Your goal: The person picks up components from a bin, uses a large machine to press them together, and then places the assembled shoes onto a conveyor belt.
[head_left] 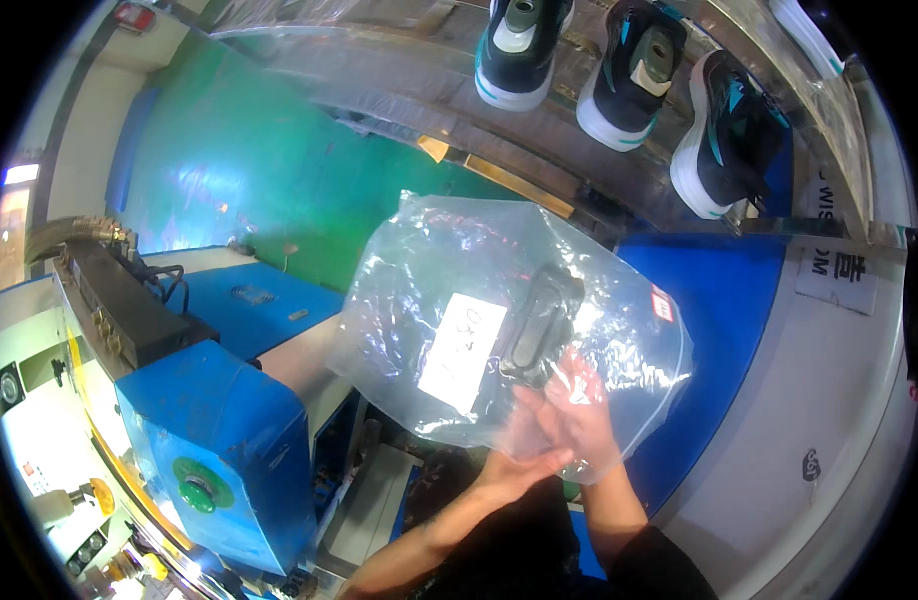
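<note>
A large clear plastic bag (pixel 394 345) is held up in front of me. A white paper label (pixel 463 352) with handwriting and a small red-and-white sticker (pixel 661 303) are on it. A black, elongated part with an oval outline (pixel 541 325) shows through the film, its kind unclear. My left hand (pixel 527 460) is closed on the bag's lower edge, some fingers seen through the plastic. My right hand (pixel 582 415) is seen through the film just below the black part; glare blurs its fingers, and whether it is inside or behind the bag is unclear.
Black shoes with white soles and teal accents (pixel 631 75) stand on a metal rack (pixel 399 85) beyond the bag. On the left is a blue machine housing (pixel 219 440) with a green button (pixel 201 487). A blue panel (pixel 714 300) lies to the right, beside a pale surface (pixel 809 400).
</note>
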`<state>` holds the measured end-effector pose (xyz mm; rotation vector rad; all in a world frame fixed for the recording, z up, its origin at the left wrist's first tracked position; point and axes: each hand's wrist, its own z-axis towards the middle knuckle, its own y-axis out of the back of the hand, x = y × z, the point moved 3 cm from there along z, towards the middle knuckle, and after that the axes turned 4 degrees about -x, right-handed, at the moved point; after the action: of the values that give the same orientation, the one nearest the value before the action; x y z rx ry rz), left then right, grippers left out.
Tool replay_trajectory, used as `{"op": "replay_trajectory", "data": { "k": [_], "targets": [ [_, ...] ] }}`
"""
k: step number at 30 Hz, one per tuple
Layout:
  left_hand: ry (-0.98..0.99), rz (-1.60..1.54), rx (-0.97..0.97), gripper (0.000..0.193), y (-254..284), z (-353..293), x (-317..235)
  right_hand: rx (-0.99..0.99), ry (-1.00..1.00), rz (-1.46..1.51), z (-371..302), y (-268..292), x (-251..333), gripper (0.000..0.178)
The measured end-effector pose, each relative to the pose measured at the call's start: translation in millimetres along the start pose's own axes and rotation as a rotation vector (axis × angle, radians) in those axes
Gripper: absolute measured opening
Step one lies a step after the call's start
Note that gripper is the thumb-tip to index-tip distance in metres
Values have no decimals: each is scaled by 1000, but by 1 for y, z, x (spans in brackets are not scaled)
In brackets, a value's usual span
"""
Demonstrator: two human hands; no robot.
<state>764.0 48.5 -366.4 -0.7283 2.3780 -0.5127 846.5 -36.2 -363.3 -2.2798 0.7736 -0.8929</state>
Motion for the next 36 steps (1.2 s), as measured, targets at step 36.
{"op": "replay_trajectory", "data": {
  "k": [36],
  "targets": [
    [-435, 65, -128, 35, 77, 40, -27, -3, 333, -1692, -41, 30, -2, 34]
  ]
}}
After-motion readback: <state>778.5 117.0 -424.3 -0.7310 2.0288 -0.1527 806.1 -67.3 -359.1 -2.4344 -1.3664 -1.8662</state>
